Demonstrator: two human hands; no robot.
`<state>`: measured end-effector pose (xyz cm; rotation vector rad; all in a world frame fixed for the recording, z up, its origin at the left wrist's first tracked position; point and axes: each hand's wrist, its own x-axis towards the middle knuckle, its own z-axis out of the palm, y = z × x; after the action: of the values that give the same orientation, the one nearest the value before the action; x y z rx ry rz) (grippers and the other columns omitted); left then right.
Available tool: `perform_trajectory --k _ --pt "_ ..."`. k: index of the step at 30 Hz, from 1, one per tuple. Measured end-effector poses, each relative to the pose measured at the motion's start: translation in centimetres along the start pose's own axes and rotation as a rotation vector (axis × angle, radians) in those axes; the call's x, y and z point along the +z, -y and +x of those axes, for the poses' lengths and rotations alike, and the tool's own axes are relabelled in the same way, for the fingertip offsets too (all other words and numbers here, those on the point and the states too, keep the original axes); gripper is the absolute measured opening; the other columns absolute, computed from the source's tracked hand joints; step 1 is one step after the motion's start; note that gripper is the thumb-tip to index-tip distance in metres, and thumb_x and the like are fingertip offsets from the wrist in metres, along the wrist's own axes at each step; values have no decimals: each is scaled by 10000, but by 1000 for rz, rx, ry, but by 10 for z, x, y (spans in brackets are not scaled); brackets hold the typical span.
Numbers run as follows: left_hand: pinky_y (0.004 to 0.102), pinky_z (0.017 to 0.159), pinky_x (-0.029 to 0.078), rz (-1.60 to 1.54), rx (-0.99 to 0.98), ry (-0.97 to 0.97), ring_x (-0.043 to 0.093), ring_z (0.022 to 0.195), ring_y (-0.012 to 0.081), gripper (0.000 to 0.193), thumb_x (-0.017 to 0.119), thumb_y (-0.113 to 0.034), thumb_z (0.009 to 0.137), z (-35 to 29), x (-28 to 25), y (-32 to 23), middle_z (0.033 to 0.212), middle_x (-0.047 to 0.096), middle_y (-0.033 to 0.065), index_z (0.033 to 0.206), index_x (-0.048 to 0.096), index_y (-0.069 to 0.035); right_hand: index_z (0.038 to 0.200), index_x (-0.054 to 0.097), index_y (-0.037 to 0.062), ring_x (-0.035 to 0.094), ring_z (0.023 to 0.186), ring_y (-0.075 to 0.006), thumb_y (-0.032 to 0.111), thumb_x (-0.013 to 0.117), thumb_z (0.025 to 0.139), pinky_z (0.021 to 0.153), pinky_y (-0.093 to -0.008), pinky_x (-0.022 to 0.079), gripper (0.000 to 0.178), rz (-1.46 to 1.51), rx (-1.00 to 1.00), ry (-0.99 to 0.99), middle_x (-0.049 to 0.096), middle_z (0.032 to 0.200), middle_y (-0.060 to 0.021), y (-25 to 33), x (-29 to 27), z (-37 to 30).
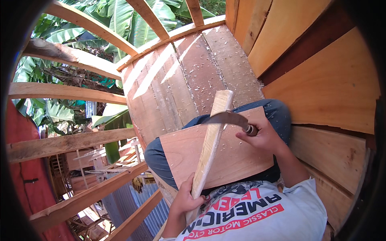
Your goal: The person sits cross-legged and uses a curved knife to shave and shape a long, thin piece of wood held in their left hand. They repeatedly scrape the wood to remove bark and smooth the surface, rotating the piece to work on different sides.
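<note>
My right hand (263,134) is closed round the short wooden handle of a curved-blade machete (230,118). Its blade lies across the upper part of a pale wooden stick (209,150), and whether the edge touches the wood I cannot tell. The near end of that stick is gripped in my left hand (188,196), and the stick slants up and away from me. Beneath it a flat reddish-brown board (245,160) rests across my bent legs. A few small wood chips lie on the board.
I sit on a plank floor (177,88) strewn with wood shavings. Wooden rails (68,140) with gaps run along the left and far sides, with banana leaves (120,24) and corrugated sheets (150,205) beyond. A wall of wooden boards (325,80) stands close on the right.
</note>
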<state>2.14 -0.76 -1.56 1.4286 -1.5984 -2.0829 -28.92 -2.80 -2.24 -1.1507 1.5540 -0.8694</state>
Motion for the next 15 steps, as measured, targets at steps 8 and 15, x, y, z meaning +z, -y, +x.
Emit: perform_trajectory --k 8,15 --pt "250 819 388 22 36 13 501 895 148 713 644 -117 571 2 -1 1 920 556 93 1238 450 40 683 535 34 280 487 -47 146 705 823 450 -259 246 247 699 184 -228 328 513 54 6 0 4" --pt "252 799 395 12 19 15 507 869 150 715 647 -111 568 1 2 0 922 562 90 1237 447 42 723 597 15 345 485 -57 144 708 810 452 -267 283 191 13 -125 -38 371 503 -5 -3 4 -1"
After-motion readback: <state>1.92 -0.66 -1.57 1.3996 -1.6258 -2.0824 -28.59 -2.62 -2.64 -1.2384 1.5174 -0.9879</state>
